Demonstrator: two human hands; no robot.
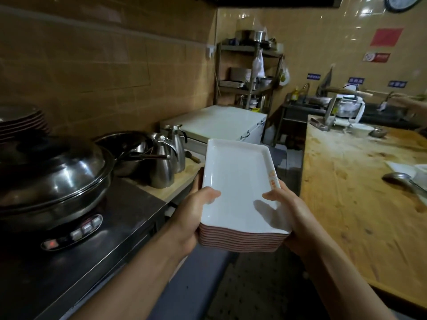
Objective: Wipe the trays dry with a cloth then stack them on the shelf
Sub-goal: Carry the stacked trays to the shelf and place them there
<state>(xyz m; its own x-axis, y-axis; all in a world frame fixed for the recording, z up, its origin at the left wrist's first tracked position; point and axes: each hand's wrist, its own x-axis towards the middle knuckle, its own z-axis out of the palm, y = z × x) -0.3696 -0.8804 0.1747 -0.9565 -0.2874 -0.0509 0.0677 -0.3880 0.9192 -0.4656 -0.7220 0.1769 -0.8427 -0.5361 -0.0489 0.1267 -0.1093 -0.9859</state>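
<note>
Person's left hand (193,215) and right hand (292,212) both grasping a stack of white trays (240,181), thumbs lying over the near rim, stack being held between steel counter (115,227) and wooden table (360,181), metal shelf (248,72) standing far ahead

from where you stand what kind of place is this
Most likely a commercial or restaurant kitchen. A big lidded steel pot sits on a cooktop, a metal rack at the back holds pans and bowls, and a floured wooden worktable runs along the right. Both hands carry a stack of trays.
</note>
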